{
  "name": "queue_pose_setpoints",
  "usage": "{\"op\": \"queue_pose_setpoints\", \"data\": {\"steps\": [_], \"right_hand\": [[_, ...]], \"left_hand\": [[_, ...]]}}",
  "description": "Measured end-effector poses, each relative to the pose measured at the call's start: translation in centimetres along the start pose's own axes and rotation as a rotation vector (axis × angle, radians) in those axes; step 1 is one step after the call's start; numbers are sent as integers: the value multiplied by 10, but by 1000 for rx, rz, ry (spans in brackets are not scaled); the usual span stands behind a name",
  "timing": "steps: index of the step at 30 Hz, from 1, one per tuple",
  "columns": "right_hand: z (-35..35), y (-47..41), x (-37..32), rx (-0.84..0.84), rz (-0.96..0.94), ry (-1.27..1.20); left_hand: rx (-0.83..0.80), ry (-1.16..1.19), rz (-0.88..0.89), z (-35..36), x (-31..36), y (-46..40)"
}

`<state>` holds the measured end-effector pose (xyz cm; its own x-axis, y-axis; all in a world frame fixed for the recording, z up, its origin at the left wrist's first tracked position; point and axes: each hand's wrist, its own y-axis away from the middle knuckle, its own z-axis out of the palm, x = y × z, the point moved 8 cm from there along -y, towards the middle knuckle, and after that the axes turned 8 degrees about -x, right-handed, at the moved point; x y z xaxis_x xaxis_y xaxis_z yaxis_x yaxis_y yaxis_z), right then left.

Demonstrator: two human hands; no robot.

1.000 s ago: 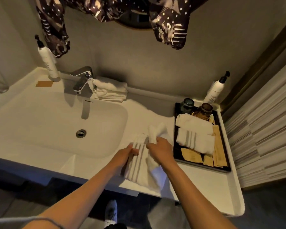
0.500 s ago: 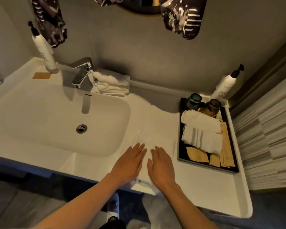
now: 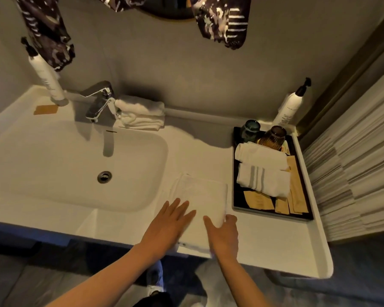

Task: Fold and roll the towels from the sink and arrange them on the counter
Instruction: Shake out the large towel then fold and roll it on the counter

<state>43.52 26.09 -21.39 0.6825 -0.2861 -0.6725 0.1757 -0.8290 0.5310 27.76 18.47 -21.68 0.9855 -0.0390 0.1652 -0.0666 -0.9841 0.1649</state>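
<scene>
Since half a second ago the right hand (image 3: 223,234) has slid to the right edge of the white towel (image 3: 203,196), its thumb over the cloth and fingers curling under that edge. Left hand (image 3: 167,222) presses flat, fingers spread, on the towel, lying low-centre on the counter (image 3: 275,244) between sink (image 3: 75,165) and black tray (image 3: 236,196).

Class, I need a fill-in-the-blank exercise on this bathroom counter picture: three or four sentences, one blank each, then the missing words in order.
1. The left hand rests with straight fingers on the flat white towel lying on the ____.
2. The two rolled towels lie on the black ____.
3. The folded towels sit right beside the ____.
4. The right hand grips the flat towel's ____ edge.

Missing words: counter; tray; faucet; right
</scene>
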Motion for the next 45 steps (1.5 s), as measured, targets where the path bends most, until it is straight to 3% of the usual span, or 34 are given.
{"op": "queue_pose_setpoints", "data": {"steps": [2,4,8,11,15,17,21,25,27,30,33,36,38,41,43,45], "right_hand": [[5,-3,-1,-94,89,-95],[6,-6,-2,-134,114,-64],[4,-3,-11,-175,137,-94],[4,2,-25,-172,117,-27],[8,14,-63,-89,7,238],[23,25,-89,-76,-89,370],[60,48,-114,-87,-310,535],[90,66,-108,-83,-560,868],[96,68,-104,-31,-605,969],[105,69,-101,-9,-656,996],[115,80,-108,-48,-692,994],[102,80,-121,-117,-720,818],[84,61,-117,-150,-612,600],[65,31,-84,-67,-276,355],[74,24,-58,-166,9,113],[87,22,-46,-238,149,-23]], "left_hand": [[-8,10,81,-6,12,5],[-36,192,40,-11,13,4],[72,717,-277,-31,-3,-3],[30,970,-466,-28,-16,-2],[14,1362,-600,-25,-19,-2],[-29,1416,-633,-25,-23,-4],[-144,1639,-576,-18,-27,-7],[-293,1566,-650,-17,-46,-5],[-339,1403,-661,-25,-60,-8],[-281,910,-708,-39,-90,-11],[-287,829,-777,-29,-104,-7],[-320,799,-816,-22,-114,-3],[-336,787,-799,-18,-115,-6],[-345,789,-802,-17,-114,-11],[-360,799,-802,-17,-117,-13],[-366,802,-792,-19,-120,-13]]}}
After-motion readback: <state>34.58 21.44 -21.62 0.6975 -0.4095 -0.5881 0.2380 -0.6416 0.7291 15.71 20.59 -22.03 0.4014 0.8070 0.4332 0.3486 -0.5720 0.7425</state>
